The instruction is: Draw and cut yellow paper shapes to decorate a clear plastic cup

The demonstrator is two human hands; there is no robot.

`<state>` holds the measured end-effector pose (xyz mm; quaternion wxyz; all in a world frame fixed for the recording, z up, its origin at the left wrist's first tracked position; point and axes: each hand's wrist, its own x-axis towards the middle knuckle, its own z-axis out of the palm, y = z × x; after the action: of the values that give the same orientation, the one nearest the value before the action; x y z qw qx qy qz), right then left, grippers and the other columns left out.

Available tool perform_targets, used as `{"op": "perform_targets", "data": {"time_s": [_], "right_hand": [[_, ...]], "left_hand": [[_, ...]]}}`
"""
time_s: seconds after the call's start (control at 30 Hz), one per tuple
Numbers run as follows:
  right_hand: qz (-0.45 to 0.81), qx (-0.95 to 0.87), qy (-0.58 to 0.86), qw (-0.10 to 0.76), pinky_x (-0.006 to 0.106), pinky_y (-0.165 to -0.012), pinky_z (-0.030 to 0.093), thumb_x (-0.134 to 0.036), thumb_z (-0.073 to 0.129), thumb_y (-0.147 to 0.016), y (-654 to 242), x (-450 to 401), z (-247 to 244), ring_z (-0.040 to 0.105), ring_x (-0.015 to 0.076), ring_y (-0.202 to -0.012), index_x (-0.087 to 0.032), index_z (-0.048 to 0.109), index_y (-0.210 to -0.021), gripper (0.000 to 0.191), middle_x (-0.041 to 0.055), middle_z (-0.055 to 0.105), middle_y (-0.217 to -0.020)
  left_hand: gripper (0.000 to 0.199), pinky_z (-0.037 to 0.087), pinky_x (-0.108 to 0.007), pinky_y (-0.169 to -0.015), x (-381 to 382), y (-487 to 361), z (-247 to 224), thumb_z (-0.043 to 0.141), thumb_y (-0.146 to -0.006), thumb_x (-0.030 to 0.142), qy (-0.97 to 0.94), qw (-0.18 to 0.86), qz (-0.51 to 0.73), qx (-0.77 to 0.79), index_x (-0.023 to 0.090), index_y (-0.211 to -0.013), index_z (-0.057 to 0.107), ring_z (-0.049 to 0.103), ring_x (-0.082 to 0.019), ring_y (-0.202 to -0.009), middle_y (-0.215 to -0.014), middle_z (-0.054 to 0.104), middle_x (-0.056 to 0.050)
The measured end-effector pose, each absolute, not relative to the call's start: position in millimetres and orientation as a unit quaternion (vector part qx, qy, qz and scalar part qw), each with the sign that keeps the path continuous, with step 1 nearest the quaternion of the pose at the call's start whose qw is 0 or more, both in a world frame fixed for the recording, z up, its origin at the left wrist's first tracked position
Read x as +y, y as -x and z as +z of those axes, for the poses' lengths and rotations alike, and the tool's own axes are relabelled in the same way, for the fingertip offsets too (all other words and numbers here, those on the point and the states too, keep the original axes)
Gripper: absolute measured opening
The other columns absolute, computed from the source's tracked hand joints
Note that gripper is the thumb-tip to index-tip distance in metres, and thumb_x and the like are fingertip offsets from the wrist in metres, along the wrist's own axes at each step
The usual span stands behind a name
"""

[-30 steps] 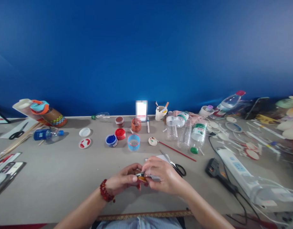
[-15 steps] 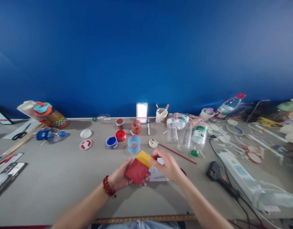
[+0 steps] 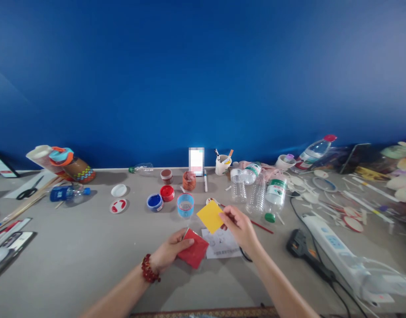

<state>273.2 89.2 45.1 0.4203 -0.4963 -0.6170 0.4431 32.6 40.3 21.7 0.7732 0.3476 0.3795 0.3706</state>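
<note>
Some fingers of the left hand (image 3: pixel 170 254) are hidden under the red square (image 3: pixel 195 251); the right hand (image 3: pixel 238 226) covers 1 corner of the yellow square (image 3: pixel 209 217), which itself blocks part of the white disc (image 3: pixel 208 201). The printed sheet (image 3: pixel 223 247) is partly covered, its writing too small to read. A black loop (image 3: pixel 244 255) mostly disappears by the right forearm. The upright screen (image 3: pixel 196 161) is pixelated. Pale shapes (image 3: pixel 401 179) at the right edge are blurred and cut off.

You faced a broad blue wall (image 3: pixel 203 79), paler toward the upper right and darker near its foot, where a pale strip (image 3: pixel 107 169) met your grey counter (image 3: pixel 87 247), which stretched from side to side under soft shadows
</note>
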Motion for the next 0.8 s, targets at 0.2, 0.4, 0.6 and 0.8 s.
{"op": "perform_targets", "data": {"time_s": [0.2,0.4,0.6,0.8], "right_hand": [[0.566,-0.511,0.423,0.490,0.026,-0.071,0.050,-0.043,0.070,-0.081,-283,84,62,0.062,0.0197,-0.090,-0.020,0.057,-0.075,0.027,0.0065,0.064,-0.102],[0.599,-0.617,0.385,0.334,0.030,-0.074,0.053,-0.039,0.072,-0.080,-269,72,62,0.064,0.0222,-0.096,-0.016,0.062,-0.070,0.026,0.0112,0.060,-0.121],[0.564,-0.635,0.412,0.331,0.025,-0.061,0.051,-0.041,0.068,-0.080,-274,80,59,0.064,0.0174,-0.076,-0.016,0.061,-0.069,0.028,0.0076,0.068,-0.098],[0.254,-0.703,0.569,0.342,0.025,-0.063,0.047,-0.040,0.054,-0.087,-305,141,73,0.064,0.0170,-0.070,-0.019,0.060,-0.078,0.023,0.0018,0.069,-0.078]], "left_hand": [[0.031,0.049,-0.022,-0.064,39,-43,22,0.075,-0.077,0.041,-0.355,0.730,0.408,0.418,0.015,-0.090,0.065,0.063,-0.013,-0.069,-0.081,0.071,-0.002],[0.050,0.052,-0.027,-0.047,37,-65,28,0.064,-0.078,0.058,-0.363,0.706,0.422,0.437,0.016,-0.105,0.061,0.067,-0.021,-0.065,-0.084,0.071,-0.007],[0.054,0.052,-0.028,-0.049,38,-78,40,0.056,-0.083,0.062,-0.352,0.716,0.446,0.405,0.014,-0.106,0.061,0.064,-0.020,-0.063,-0.082,0.069,-0.009],[0.038,0.052,-0.028,-0.056,38,-76,39,0.054,-0.089,0.051,-0.316,0.765,0.453,0.332,0.014,-0.099,0.058,0.064,-0.020,-0.073,-0.084,0.065,-0.009]]}}
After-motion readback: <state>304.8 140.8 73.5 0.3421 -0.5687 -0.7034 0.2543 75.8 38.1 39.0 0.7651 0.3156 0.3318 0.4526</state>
